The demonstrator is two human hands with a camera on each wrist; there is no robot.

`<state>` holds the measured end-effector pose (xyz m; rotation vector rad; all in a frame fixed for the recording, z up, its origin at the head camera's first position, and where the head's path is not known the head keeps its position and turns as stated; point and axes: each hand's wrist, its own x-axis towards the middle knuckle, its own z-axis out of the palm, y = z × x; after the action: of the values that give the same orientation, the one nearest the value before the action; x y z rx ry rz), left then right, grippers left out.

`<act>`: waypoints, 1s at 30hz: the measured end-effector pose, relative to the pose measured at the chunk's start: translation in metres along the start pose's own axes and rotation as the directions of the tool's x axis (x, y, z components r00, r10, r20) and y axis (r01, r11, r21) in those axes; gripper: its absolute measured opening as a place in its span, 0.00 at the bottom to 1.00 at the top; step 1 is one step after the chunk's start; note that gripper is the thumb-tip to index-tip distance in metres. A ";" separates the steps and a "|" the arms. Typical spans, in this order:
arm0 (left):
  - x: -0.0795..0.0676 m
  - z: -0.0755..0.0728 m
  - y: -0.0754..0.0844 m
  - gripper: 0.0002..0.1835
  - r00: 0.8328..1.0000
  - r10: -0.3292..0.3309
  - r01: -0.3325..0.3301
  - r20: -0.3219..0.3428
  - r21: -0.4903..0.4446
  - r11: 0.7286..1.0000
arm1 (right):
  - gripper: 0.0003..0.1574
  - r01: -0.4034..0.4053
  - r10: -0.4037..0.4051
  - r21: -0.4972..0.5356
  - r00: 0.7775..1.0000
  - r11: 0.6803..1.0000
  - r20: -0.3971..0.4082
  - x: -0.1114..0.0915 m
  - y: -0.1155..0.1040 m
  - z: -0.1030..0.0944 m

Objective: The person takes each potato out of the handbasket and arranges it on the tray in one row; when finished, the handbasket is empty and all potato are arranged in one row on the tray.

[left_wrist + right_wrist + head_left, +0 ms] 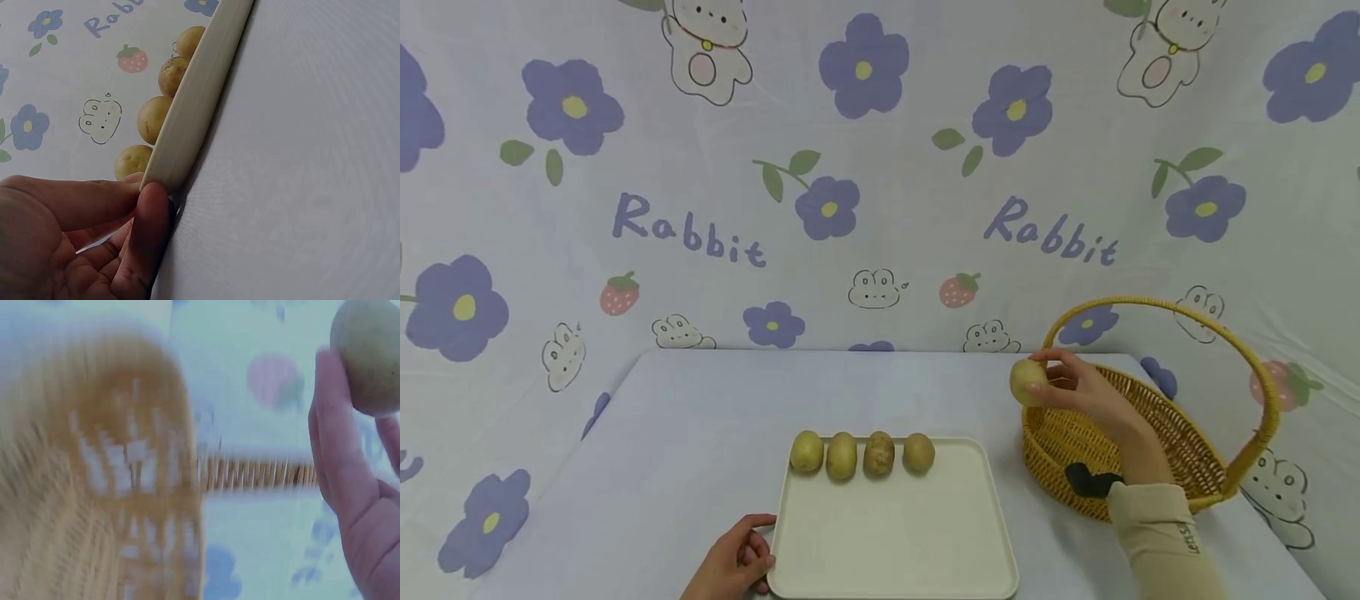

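Observation:
My right hand (1097,400) pinches a pale, round potato (1024,383) between fingers and thumb, up over the left rim of a wicker basket (1047,462). The same potato (370,356) fills the upper right corner of the right wrist view. At the lower left of the head view, my left hand (736,558) grips the left edge of a cream tray (891,533). Thumb and finger pinch that rim in the left wrist view. Along the tray's far edge lies a row of several potatoes (842,457), the third one (878,454) rougher and browner.
The basket's tall arched handle (1157,302) rises over my right forearm. A black piece (1090,482) sits at my right wrist. White cloth (647,483) covers the table, and a patterned curtain (880,167) hangs behind it.

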<state>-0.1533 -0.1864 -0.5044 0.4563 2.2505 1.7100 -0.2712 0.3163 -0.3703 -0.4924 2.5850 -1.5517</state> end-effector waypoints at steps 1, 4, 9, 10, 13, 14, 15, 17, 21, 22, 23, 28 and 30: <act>0.000 0.000 -0.002 0.28 1.000 0.003 -0.003 0.001 0.001 1.000 | 0.32 -0.005 0.005 -0.003 1.000 1.000 -0.006 0.001 -0.005 0.009; 0.001 0.001 -0.004 0.28 1.000 0.002 -0.002 -0.003 0.005 1.000 | 0.31 -0.025 0.025 -0.015 1.000 1.000 -0.009 0.006 -0.011 0.036; 0.001 0.003 0.001 0.29 0.999 -0.042 0.043 -0.033 0.022 0.999 | 0.31 -0.066 0.065 -0.069 0.998 0.995 -0.018 0.013 -0.005 0.080; 0.001 0.003 0.001 0.29 0.998 -0.044 0.045 -0.037 0.026 0.999 | 0.30 -0.068 0.066 -0.091 0.998 0.994 -0.023 0.014 -0.002 0.087; 0.002 0.004 0.002 0.29 0.998 -0.046 0.047 -0.034 0.024 0.999 | 0.28 -0.073 0.067 -0.192 0.997 0.979 -0.038 0.016 0.010 0.104; 0.002 0.005 0.001 0.29 0.998 -0.047 0.048 -0.031 0.019 0.999 | 0.28 -0.086 0.078 -0.217 0.996 0.972 -0.043 0.016 0.014 0.108; 0.002 0.005 0.001 0.29 0.999 -0.046 0.046 -0.029 0.015 0.999 | 0.28 -0.099 0.090 -0.236 0.995 0.967 -0.048 0.015 0.017 0.111; 0.001 0.006 0.001 0.29 0.999 -0.049 0.049 -0.024 0.009 0.999 | 0.28 -0.128 0.118 -0.266 0.992 0.956 -0.055 0.014 0.022 0.116; 0.000 0.007 0.002 0.29 0.998 -0.054 0.055 -0.024 0.015 0.998 | 0.28 -0.171 0.153 -0.306 0.985 0.937 -0.082 0.012 0.028 0.119; 0.000 0.006 0.002 0.29 0.998 -0.057 0.057 -0.025 0.021 0.998 | 0.28 -0.169 0.149 -0.318 0.985 0.933 -0.086 0.012 0.029 0.119; 0.000 0.006 0.003 0.29 0.998 -0.056 0.056 -0.029 0.026 0.998 | 0.27 -0.171 0.149 -0.328 0.984 0.929 -0.093 0.012 0.029 0.119; 0.000 0.005 0.004 0.28 0.997 -0.064 0.066 -0.050 0.048 0.997 | 0.27 -0.152 0.129 -0.356 0.988 0.922 -0.089 0.014 0.026 0.120; 0.000 0.004 0.004 0.28 0.996 -0.068 0.070 -0.052 0.049 0.996 | 0.27 -0.134 0.113 -0.369 0.991 0.920 -0.077 0.014 0.025 0.120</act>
<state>-0.1513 -0.1815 -0.5016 0.3458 2.3214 1.6516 -0.2620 0.2215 -0.4484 -0.3073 2.9009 -1.0475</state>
